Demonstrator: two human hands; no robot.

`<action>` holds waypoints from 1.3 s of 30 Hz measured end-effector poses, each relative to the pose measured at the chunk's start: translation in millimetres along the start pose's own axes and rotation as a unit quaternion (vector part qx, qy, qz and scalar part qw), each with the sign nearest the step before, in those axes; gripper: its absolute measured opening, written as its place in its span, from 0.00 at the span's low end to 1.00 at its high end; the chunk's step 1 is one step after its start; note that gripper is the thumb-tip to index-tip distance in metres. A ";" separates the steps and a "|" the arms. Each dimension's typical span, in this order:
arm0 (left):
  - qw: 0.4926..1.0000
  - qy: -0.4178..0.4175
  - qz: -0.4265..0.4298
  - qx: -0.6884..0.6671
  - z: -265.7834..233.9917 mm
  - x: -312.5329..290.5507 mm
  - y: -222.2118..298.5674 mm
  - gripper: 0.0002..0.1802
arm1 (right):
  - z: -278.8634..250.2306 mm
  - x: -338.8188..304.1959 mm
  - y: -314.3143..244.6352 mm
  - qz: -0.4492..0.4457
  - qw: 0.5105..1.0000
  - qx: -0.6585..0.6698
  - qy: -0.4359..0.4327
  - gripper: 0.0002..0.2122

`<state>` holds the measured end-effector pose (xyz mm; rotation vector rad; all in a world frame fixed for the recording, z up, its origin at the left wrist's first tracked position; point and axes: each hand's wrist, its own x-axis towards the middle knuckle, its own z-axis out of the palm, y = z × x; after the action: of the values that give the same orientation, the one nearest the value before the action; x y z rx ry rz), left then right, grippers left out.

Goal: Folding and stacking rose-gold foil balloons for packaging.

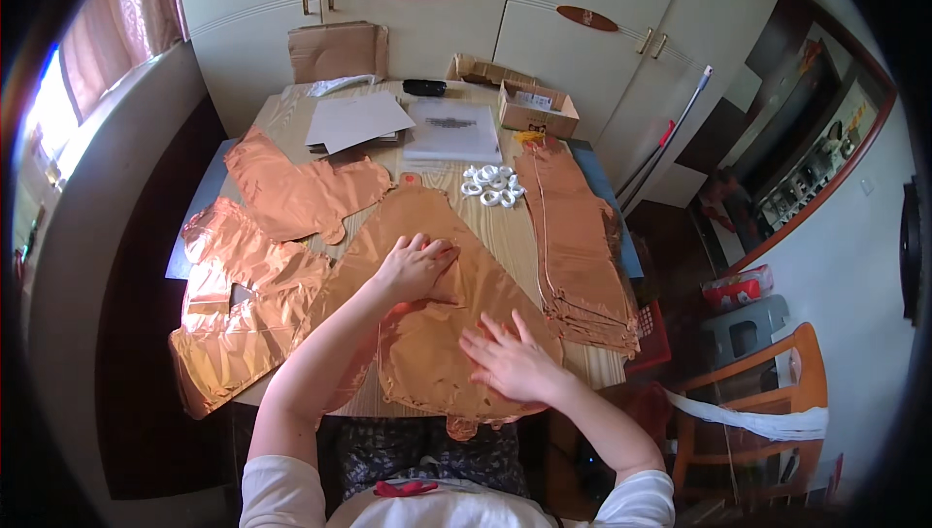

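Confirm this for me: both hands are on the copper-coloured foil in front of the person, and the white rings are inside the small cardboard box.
Not quite: the head view shows the white rings lying on the wooden tabletop, outside the small cardboard box. The left hand and right hand are indeed on the copper-coloured foil.
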<state>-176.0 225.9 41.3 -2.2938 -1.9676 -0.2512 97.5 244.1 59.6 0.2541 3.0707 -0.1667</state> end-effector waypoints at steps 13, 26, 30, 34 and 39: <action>0.996 -0.036 -0.028 -0.077 -12.2 1.2 3.0 0.49 | 31.5 -106.1 -61.0 0.233 0.856 0.246 0.391 0.13; 0.998 0.023 0.037 -0.044 -5.0 -12.1 3.2 0.35 | 81.4 -110.1 -86.7 0.367 0.402 0.780 0.308 0.13; 0.989 -0.029 0.099 -0.106 -15.2 -33.3 14.8 0.32 | 67.3 -110.1 -88.1 0.390 0.440 0.760 0.276 0.09; 0.982 -0.074 0.106 -0.136 -23.8 -49.4 22.1 0.39 | 69.5 -105.7 -86.5 0.387 0.518 0.693 0.319 0.06; 0.982 -0.090 0.111 -0.126 -21.5 -57.6 23.9 0.52 | 61.0 -89.8 -89.0 0.363 0.573 0.614 0.405 0.03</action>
<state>-161.9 162.2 51.8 -2.7622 -1.8239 -0.2957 173.9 135.5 14.0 1.9694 2.2825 -2.6344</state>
